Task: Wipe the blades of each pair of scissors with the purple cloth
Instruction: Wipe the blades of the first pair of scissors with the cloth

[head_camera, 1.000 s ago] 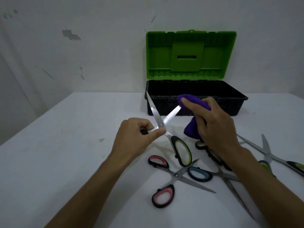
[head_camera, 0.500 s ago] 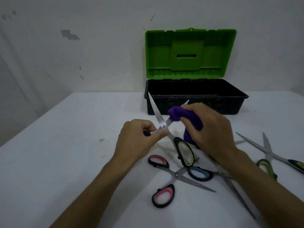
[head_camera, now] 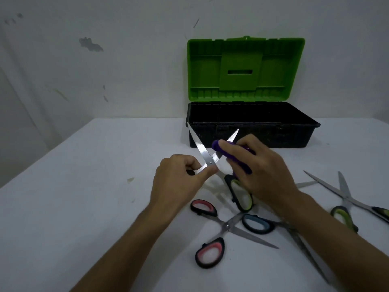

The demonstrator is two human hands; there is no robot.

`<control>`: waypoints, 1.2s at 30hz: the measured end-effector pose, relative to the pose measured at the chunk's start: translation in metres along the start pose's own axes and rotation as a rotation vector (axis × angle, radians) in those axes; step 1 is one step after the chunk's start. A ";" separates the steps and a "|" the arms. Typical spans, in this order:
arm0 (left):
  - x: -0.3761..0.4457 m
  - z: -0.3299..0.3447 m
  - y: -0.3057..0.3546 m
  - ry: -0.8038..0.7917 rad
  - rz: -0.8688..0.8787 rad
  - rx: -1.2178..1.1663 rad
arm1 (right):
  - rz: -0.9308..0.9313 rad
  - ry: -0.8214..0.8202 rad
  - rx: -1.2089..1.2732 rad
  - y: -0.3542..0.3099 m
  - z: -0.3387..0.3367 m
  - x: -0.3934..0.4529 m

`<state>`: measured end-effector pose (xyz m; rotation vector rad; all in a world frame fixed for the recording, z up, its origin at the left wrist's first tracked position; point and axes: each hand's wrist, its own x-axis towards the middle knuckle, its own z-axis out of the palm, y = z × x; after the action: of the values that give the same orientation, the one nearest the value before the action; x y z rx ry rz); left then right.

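My left hand [head_camera: 179,180] pinches one handle of a green-handled pair of scissors [head_camera: 201,148], held spread with both blades pointing up. Its other handle loop [head_camera: 240,197] hangs down near the table. My right hand [head_camera: 261,171] grips the purple cloth [head_camera: 229,152], which is wrapped around the right blade close to the pivot; the blade tip sticks out above it. On the table below lie a red-handled pair [head_camera: 210,249], a blue-handled pair [head_camera: 259,224] and, at the right, another green-handled pair [head_camera: 345,199].
A black toolbox [head_camera: 305,135] with its green lid [head_camera: 246,68] standing open sits at the back against the wall. The white table [head_camera: 84,207] stretches to the left of my hands. A further blade tip [head_camera: 305,183] shows behind my right wrist.
My right hand slid the purple cloth down the right blade from its tip toward the pivot. The left hand kept the scissors almost still.
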<state>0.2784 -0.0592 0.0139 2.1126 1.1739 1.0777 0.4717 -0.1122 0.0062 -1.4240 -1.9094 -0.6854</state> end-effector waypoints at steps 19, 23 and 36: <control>0.005 -0.007 -0.005 -0.097 -0.037 -0.108 | 0.061 0.100 0.016 0.020 -0.016 0.005; 0.006 -0.008 -0.004 -0.070 -0.025 -0.092 | -0.140 -0.075 0.088 0.004 -0.012 0.001; 0.005 -0.006 -0.004 -0.018 0.032 -0.027 | -0.020 0.039 -0.026 0.013 -0.017 0.001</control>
<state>0.2732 -0.0521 0.0160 2.1228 1.1141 1.0804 0.4871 -0.1208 0.0180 -1.3998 -1.8931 -0.7450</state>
